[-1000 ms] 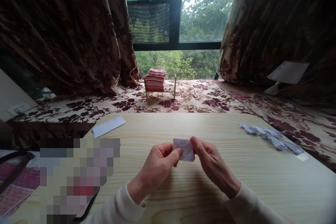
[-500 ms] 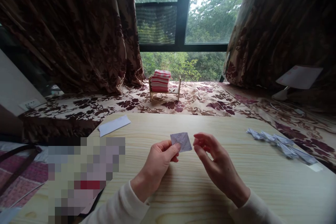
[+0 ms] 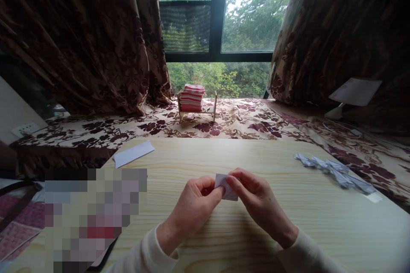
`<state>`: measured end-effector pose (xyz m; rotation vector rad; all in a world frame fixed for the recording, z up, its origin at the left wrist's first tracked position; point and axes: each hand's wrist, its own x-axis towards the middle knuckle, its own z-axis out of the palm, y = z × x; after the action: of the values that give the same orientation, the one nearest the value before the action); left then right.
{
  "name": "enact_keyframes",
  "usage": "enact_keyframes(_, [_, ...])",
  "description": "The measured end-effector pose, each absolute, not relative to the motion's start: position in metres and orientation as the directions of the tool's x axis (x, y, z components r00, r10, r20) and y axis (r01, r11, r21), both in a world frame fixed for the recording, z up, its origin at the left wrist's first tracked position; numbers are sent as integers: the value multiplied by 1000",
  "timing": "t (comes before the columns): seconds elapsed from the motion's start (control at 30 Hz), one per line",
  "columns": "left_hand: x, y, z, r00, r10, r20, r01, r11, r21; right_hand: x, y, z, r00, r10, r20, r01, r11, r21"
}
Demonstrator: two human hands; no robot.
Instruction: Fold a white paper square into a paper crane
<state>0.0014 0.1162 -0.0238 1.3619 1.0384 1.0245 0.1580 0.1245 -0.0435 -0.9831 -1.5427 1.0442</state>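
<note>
Above the middle of the wooden table (image 3: 179, 158), a small square of folded paper (image 3: 229, 194) is held between both hands. My left hand (image 3: 195, 204) pinches its left side, thumb on top. My right hand (image 3: 258, 202) has its thumb and fingers closed at the paper's upper right edge. The fingertips beneath the paper are hidden.
Several folded paper pieces (image 3: 339, 172) lie in a row at the table's right. A flat white paper strip (image 3: 134, 153) rests at the far left edge. Behind, a small rack (image 3: 215, 106) bears folded pink-striped cloths (image 3: 192, 99). A lamp (image 3: 355, 91) stands right.
My right hand, apart from the paper before, has come left and taken hold of its edge. The paper has turned a little and sits slightly lower. The view has shifted slightly right.
</note>
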Motion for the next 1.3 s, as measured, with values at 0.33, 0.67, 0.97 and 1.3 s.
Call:
enact_keyframes(0.33, [0, 114, -22, 175, 974, 142, 203, -177, 963, 152, 120, -43, -199, 957, 212, 68, 229, -971])
enact_keyframes(0.67, [3, 118, -26, 166, 982, -89, -59, 100, 993, 147, 124, -48, 41, 989, 145, 52, 142, -988])
enact_keyframes(0.97, [-12, 130, -25, -53, 996, -73, -165, 63, 984, 149, 116, -55, -51, 872, 486, 320, 475, -819])
enact_keyframes(1.3, [-4, 122, -24, 145, 981, -127, -341, 170, 924, 143, 116, -56, -233, 751, 617, 312, 659, -684])
